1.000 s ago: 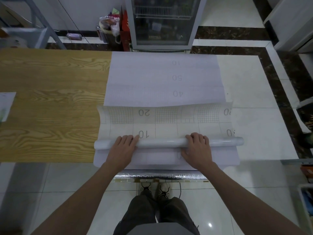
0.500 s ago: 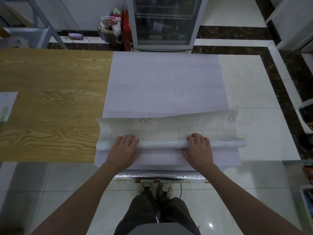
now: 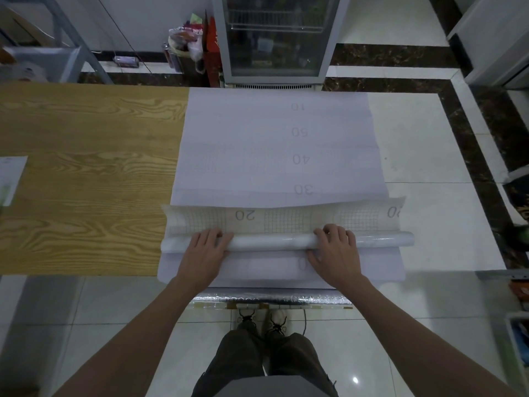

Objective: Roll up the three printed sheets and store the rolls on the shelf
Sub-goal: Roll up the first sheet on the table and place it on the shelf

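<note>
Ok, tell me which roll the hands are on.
The white glossy roll on the gridded sheet: left hand and right hand both rest on it. The silvery roll lies untouched at the table's near edge.

Count on inspection.

- Hands: 2, the left hand (image 3: 203, 253) and the right hand (image 3: 336, 253).
- Wood-grain desk (image 3: 86, 167): 1.
- Pale lilac printed sheet (image 3: 272, 144) with grid-marked backing: 1 seen, partly wound into 1 glossy white roll (image 3: 272, 242). Any further layers beneath cannot be told apart.
- Printed figures on the sheet's flat part: 4 (10, 50, 40, 30).
- Printed figures on the raised grid strip: 2, both reading 20, the right one cut off at the edge.
- Silver crinkled foil roll (image 3: 272, 296) at the desk's near edge: 1.
- White paper slip (image 3: 11, 176) at the desk's left edge: 1.
- Glass-door metal cabinet (image 3: 274, 38) beyond the desk: 1.
- Pale laced shoes (image 3: 246, 318) on the tiled floor: 2.
</note>
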A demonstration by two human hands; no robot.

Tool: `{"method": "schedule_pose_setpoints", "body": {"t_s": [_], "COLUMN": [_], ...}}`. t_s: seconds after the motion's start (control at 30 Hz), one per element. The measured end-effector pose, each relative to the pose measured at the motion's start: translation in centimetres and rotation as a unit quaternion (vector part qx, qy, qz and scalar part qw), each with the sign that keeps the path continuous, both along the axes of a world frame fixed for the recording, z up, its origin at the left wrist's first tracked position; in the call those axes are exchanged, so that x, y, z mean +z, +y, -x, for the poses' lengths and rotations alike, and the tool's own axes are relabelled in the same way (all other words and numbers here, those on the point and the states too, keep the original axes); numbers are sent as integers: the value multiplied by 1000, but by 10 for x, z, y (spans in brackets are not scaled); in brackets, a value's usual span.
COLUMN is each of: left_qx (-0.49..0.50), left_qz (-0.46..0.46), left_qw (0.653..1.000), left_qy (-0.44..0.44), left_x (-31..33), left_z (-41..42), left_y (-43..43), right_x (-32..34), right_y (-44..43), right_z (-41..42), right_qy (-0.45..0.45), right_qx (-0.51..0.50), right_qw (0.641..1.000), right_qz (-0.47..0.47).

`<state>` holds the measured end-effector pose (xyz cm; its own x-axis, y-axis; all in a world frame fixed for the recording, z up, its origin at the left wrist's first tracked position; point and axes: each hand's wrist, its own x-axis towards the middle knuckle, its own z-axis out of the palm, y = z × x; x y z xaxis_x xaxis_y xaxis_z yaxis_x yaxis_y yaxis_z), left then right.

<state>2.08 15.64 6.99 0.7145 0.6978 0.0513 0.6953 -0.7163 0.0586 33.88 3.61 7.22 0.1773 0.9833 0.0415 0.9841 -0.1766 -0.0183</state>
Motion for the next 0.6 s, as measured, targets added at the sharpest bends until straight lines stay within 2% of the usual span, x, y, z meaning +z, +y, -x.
{"method": "schedule_pose_setpoints", "body": {"t_s": [0.6], "left_qx": [-6], "left_qz": [5], "left_qw": [1000], "left_qy": [25], "left_x": [3], "left_z": [-1], "left_y": [6], "right_x": [-4], "right_y": [-5], "right_z": [-12], "right_qy": [5], "right_qx": [24], "right_qw": [999], "right_qz": [-39]}}
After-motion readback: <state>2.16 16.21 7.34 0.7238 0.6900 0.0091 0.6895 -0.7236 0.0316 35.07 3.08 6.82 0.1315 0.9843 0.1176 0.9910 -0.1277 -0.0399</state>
